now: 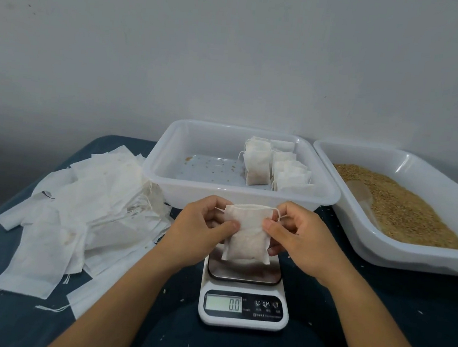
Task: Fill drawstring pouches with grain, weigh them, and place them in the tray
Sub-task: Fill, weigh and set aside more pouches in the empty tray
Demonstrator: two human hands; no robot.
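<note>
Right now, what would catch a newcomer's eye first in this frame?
At centre, the left hand and right hand pinch a filled white fabric drawstring pouch above the white digital kitchen scale, which reads 0.0. Behind it, the clear plastic tray holds finished pouches on its right side. A white tray of brown grain sits far right, loose empty pouches left.

We've got the scale (244,298) in front of us, and its display (223,303) reads 0.0. Beside it on the dark control panel (267,305) we make out a power symbol, an M and a T; the small print under them is too fine for us to read.
</note>
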